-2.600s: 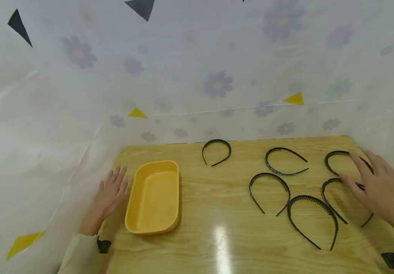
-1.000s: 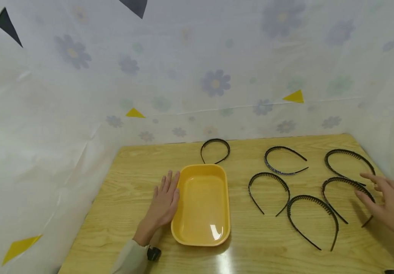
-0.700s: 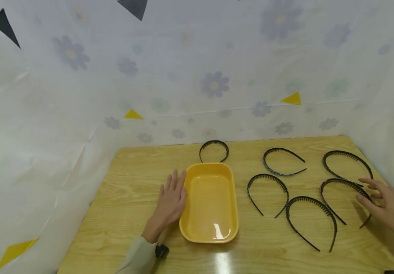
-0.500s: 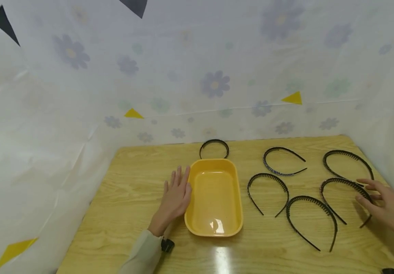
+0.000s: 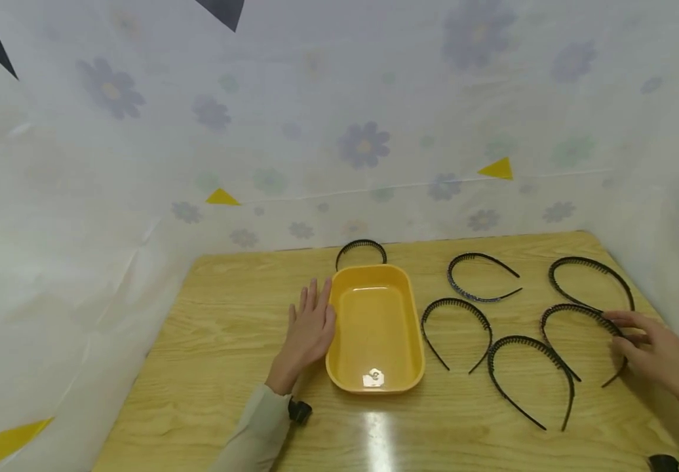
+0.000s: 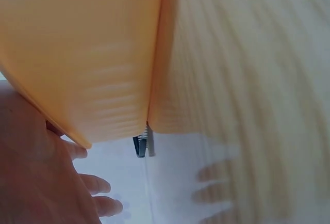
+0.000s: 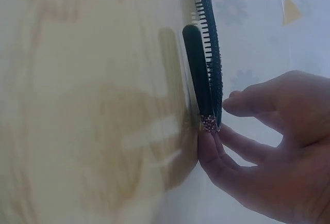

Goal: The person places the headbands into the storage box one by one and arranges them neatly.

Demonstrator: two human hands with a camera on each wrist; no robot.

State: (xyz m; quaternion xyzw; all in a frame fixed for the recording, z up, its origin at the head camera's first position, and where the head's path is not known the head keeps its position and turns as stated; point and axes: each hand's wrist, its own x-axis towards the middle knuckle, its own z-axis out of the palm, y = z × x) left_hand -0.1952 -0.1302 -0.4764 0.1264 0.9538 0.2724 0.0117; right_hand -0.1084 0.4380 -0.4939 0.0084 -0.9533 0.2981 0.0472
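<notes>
My left hand (image 5: 307, 328), fingers straight, lies against the left side of a yellow plastic tray (image 5: 375, 334) with nothing in it. In the left wrist view the palm is beside the tray's rim (image 6: 46, 115). At the right, my right hand (image 5: 660, 354) has its fingers bent around the right arm of a black toothed headband (image 5: 578, 307). The right wrist view shows fingertips at a sparkly pinkish patch of this headband (image 7: 198, 74), pinching it close to the tabletop.
Other black headbands lie around: one at front (image 5: 531, 339), one near the tray (image 5: 456, 301), one with bluish glitter (image 5: 472, 298), one at far right (image 5: 590, 262). Another headband (image 5: 361, 242) sits behind the tray, partly hidden. A flower-printed white curtain (image 5: 280, 98) borders the wooden table (image 5: 227, 314).
The left hand has slid the tray rightward from the table's left, then slightly away, covering part of the rear headband. The right hand has come down from the far-right headband onto the nearer one.
</notes>
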